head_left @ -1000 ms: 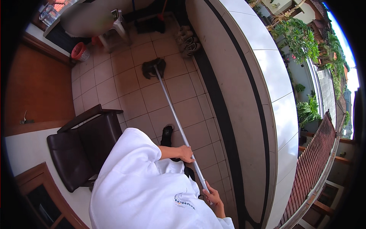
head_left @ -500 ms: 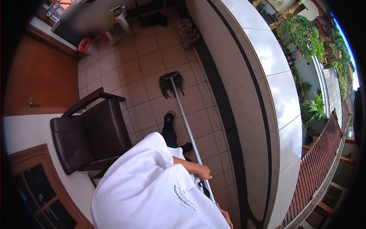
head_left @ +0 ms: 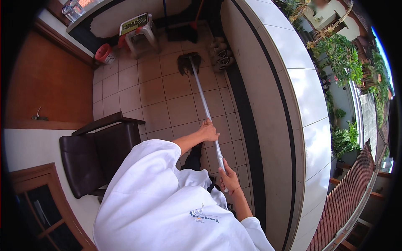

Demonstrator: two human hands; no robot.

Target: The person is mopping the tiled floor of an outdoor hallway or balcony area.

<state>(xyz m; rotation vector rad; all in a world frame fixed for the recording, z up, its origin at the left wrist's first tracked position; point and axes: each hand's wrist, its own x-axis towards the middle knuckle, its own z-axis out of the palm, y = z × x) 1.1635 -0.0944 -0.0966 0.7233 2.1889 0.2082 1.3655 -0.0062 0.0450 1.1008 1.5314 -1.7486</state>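
Observation:
Both of my hands grip the long metal handle of a mop point(head_left: 200, 90), which slants away from me across the tiled floor. My left hand point(head_left: 207, 131) is wrapped round the shaft at about its middle, with that arm stretched forward. Nearer my body, my right hand point(head_left: 229, 179) closes round the handle just below a joint in the tube. The dark, stringy mop head point(head_left: 189, 63) lies on the floor at the far end, close to several shoes. Part of my dark trouser leg shows under the left forearm.
A dark brown armchair point(head_left: 100, 146) stands at left against the wall. Farther off are a red-and-white basket point(head_left: 105, 54), a white plastic stool point(head_left: 142, 39) and shoes point(head_left: 220, 56) along the low wall point(head_left: 268, 92). Plants point(head_left: 341, 58) grow beyond that wall.
The mop head has moved farther away across the floor. Both hands have gone forward with the handle, and my right hand has come fully into view.

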